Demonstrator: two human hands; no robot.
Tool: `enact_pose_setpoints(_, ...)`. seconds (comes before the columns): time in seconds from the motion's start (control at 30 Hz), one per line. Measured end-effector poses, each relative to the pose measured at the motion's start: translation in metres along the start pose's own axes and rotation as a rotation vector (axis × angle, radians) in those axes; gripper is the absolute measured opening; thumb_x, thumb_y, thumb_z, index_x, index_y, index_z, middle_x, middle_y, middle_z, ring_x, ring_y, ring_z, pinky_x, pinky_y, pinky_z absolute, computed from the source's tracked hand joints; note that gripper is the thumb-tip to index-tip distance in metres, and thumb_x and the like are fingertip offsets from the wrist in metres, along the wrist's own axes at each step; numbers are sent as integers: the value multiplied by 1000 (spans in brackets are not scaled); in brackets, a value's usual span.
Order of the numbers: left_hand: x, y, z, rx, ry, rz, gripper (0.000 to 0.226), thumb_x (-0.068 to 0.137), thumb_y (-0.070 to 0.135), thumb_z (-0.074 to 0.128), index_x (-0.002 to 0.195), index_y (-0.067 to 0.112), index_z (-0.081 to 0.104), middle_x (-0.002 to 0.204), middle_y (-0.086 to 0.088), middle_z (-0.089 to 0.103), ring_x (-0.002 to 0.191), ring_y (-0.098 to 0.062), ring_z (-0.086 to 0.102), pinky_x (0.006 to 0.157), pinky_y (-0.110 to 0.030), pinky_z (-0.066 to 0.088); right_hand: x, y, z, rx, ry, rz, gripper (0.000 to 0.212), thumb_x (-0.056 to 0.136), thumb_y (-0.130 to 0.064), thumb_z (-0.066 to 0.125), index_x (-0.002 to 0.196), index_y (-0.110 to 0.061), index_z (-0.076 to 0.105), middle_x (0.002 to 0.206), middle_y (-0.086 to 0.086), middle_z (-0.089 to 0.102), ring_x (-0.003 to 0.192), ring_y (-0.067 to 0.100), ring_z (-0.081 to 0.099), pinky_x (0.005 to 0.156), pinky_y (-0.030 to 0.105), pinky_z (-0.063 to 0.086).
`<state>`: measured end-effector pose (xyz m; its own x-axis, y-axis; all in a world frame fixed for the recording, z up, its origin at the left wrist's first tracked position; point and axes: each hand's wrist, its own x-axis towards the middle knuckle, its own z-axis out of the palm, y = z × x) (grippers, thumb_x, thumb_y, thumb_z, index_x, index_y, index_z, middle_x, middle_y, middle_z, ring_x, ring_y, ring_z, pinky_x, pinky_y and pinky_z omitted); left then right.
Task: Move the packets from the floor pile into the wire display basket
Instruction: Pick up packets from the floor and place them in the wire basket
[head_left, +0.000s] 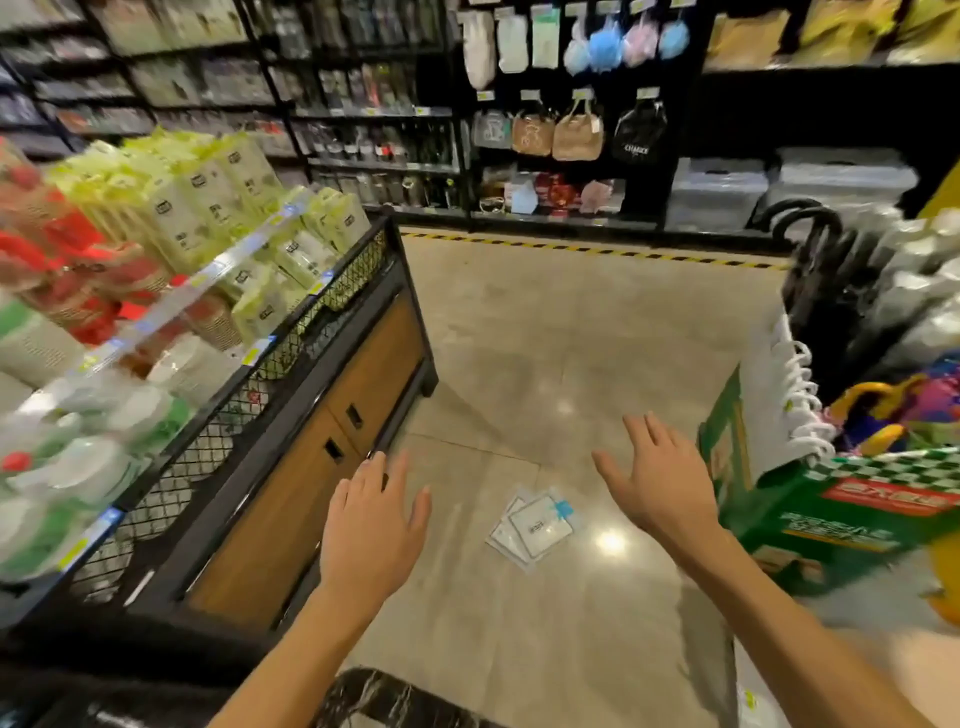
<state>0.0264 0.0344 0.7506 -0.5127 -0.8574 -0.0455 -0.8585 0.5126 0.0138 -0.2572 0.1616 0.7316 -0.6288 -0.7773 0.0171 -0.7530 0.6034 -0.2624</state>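
**A few packets left on the floor, both hands empty**

On your left, the wire display basket (311, 317) already holds stacked goods; whether any came from the pile I cannot tell. Your left hand (371, 525) hovers beside the basket's cabinet, fingers spread, holding nothing. The packets (535, 525), a small overlapping stack, lie on the floor between your hands. Your right hand (660, 483) is also spread and empty. Judging by this, those last packets remain to be lifted.

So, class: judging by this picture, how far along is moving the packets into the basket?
Done: cannot tell; the wire display basket holds many goods, blurred. In hand: nothing; the left hand and right hand are open above the floor. Left: a few packets lie on the floor between them.
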Motion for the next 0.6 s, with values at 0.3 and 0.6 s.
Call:
enact_pose_setpoints(0.3, 141, 23, 57, -106, -71, 207, 80, 94, 64, 19, 150, 14, 46, 150, -13, 52, 138, -29, 49, 113, -44, 40, 56, 27, 43, -11, 20, 268, 69, 98, -58, 53, 148, -11, 49, 151, 16, 51, 139, 35, 47, 116, 46, 35)
enact_pose_setpoints(0.6, 284, 2, 150, -83, -245, 363, 80, 95, 63, 16, 159, 18, 33, 161, -12, 39, 147, -31, 39, 121, -51, 29, 128, 5, 125, -19, -90, 498, 84, 99, -66, 42, 163, -14, 25, 168, 8, 27, 155, 27, 26, 127, 41, 21)
